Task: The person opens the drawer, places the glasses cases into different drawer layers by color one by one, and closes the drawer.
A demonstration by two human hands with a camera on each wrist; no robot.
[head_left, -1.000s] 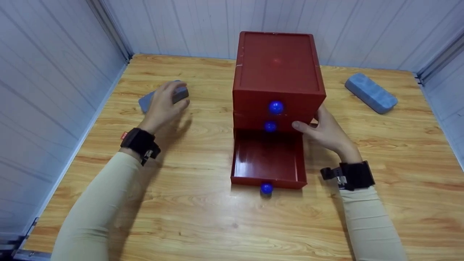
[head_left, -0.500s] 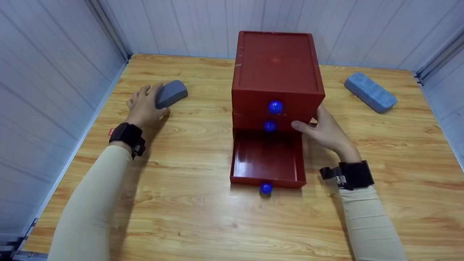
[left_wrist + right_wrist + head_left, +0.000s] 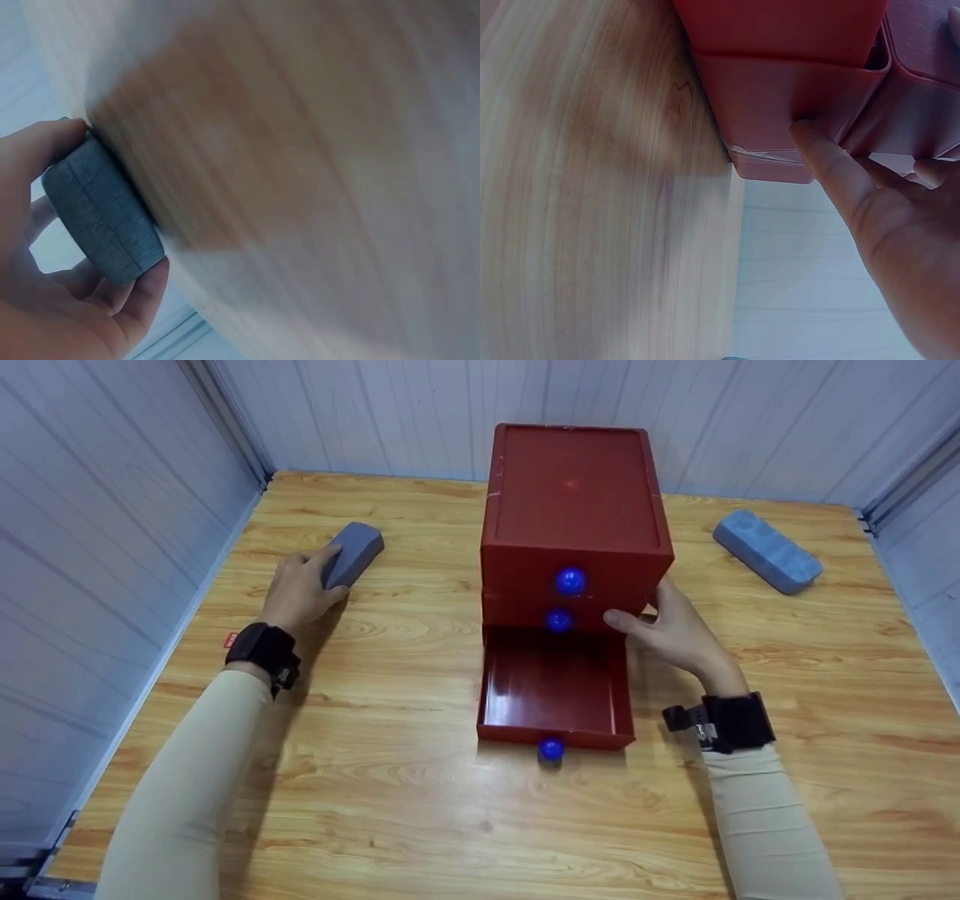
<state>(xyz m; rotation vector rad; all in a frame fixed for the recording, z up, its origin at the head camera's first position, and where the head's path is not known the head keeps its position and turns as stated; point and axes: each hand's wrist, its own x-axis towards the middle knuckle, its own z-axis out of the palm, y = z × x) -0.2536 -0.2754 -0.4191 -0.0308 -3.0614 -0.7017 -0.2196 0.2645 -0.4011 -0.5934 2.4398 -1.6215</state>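
Observation:
In the head view my left hand grips a grey-blue oblong block on the table at the left. The left wrist view shows thumb and fingers on both sides of this block, which has a seam along its edge. A red drawer unit with blue ball knobs stands in the middle. Its bottom drawer is pulled out, with nothing visible inside. My right hand holds the unit's right front corner, thumb at the front. In the right wrist view a finger touches the unit's red side.
A second grey-blue block lies at the back right of the wooden table. White panels enclose the table at the back and both sides.
My left hand has come down from above the left block to its near side and taken hold of it. The block has turned slightly. My right hand and the drawer unit stay put.

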